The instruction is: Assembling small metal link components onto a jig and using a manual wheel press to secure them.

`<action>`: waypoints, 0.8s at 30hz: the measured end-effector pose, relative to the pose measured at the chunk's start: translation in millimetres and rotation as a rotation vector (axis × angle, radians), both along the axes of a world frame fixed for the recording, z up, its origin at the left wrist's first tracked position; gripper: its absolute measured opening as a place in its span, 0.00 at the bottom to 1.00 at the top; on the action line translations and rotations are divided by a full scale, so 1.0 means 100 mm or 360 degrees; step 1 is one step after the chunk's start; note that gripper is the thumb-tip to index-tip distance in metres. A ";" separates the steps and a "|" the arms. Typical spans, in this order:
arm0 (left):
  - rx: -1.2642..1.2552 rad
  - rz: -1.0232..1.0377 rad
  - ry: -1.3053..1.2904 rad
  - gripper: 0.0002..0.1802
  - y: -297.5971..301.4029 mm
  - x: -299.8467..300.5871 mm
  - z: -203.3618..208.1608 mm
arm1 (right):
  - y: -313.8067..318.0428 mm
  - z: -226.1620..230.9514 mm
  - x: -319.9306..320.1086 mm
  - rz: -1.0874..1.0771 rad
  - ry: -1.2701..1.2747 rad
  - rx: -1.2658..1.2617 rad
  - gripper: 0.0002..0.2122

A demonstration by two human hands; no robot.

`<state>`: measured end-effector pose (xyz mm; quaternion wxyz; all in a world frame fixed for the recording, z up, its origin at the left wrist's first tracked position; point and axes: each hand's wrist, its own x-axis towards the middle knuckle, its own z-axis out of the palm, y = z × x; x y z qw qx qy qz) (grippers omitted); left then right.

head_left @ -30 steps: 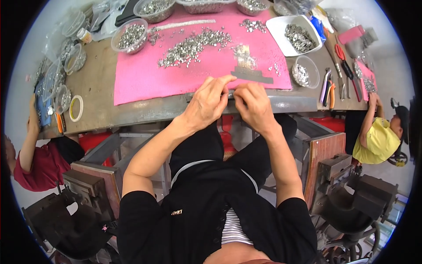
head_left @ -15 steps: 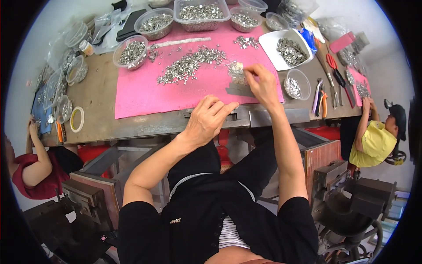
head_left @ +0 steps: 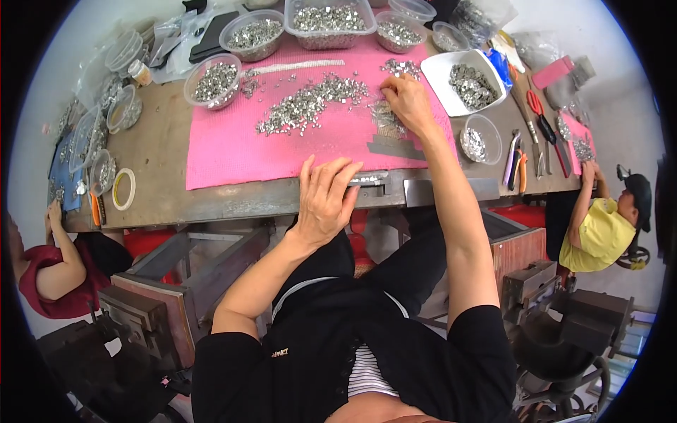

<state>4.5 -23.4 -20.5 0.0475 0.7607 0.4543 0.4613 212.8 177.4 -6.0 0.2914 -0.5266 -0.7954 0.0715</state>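
My left hand (head_left: 326, 194) rests at the bench's front edge with its fingers apart, holding nothing that shows. Beside its fingertips is a small metal fixture (head_left: 370, 180) set into the edge, with a row of shiny bits on top. Farther off, my right hand (head_left: 409, 106) is over the pink mat (head_left: 233, 151), fingers curled in a pinch; whatever is between the fingertips is too small to make out. Just left of it spreads a pile of small silvery metal pieces (head_left: 303, 106). Under its wrist side lie a patterned plate (head_left: 388, 125) and a grey strip (head_left: 398, 150).
Tubs of metal pieces (head_left: 252, 39) line the back. A white tray (head_left: 448, 77) and a round tub (head_left: 482, 153) stand at right, near pliers (head_left: 511, 158) and red-handled scissors (head_left: 534, 102). A tape roll (head_left: 123, 189) lies left. A person (head_left: 599, 233) works at each side.
My right hand has moved up and left, from the patterned plate toward the pile. My left hand has drawn back left from the fixture, and its fingers have spread.
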 end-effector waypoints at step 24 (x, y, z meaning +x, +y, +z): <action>-0.0012 0.0019 0.0043 0.30 0.02 0.01 -0.03 | -1.51 0.29 -0.10 0.0432 0.0624 -0.0445 0.03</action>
